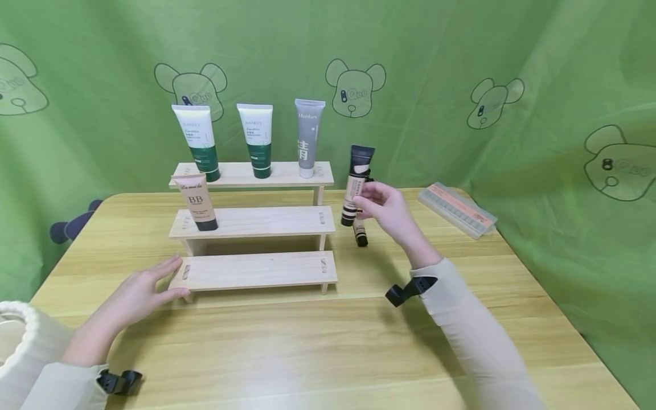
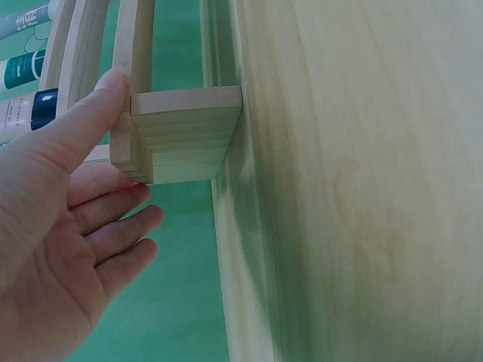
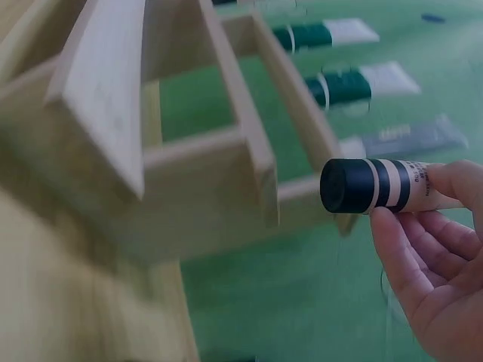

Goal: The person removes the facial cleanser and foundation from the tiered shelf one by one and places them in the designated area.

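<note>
right hand [image 1: 384, 209] pinching striped tube [image 1: 352, 193], my left hand [image 1: 137, 293] lightly gripping the wooden stand [image 1: 256, 271]; a tug there could topple the upright bb tube [image 1: 197, 202].

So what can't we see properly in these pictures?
Head: middle of the other striped tube, hidden by the held tube and right hand.
Head: white round thing, cut off by left edge.
Head: small print on BB tube, too tiny.
Left wrist: grey tube, cut off by left edge.
</note>
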{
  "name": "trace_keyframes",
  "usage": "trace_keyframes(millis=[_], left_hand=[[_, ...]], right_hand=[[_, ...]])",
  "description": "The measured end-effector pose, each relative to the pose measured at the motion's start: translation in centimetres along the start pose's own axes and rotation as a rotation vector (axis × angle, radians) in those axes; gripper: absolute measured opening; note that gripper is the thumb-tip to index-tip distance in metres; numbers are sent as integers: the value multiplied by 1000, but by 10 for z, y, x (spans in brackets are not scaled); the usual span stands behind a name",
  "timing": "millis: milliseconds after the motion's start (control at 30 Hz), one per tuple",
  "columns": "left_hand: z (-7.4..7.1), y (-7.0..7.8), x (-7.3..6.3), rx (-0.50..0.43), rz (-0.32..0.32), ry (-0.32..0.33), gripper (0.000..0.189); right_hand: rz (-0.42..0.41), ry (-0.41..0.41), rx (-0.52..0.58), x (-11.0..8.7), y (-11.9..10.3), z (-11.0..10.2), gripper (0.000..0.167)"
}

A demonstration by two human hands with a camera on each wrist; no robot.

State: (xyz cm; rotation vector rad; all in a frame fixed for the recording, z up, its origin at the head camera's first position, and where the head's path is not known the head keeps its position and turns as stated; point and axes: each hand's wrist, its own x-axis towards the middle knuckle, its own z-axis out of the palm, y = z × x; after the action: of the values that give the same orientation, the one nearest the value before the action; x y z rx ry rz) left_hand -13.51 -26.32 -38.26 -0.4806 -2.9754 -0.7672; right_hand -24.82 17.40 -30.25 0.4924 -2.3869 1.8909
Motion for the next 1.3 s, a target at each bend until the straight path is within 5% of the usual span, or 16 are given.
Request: trace_keyframes(millis=[667, 800, 1033, 1300], left_hand=[[1, -2, 1, 9, 6, -3, 74], [1, -1, 0, 10, 7, 3, 74], [1, -1, 1, 6, -2, -5, 75], [0, 0, 1, 5, -5, -12, 75]], right_hand=[[242, 96, -234, -14, 83, -76, 41], [312, 85, -322, -12, 99, -83, 45], [442, 61, -253, -6, 119, -89, 43], [496, 14, -330, 3, 127, -89, 43]])
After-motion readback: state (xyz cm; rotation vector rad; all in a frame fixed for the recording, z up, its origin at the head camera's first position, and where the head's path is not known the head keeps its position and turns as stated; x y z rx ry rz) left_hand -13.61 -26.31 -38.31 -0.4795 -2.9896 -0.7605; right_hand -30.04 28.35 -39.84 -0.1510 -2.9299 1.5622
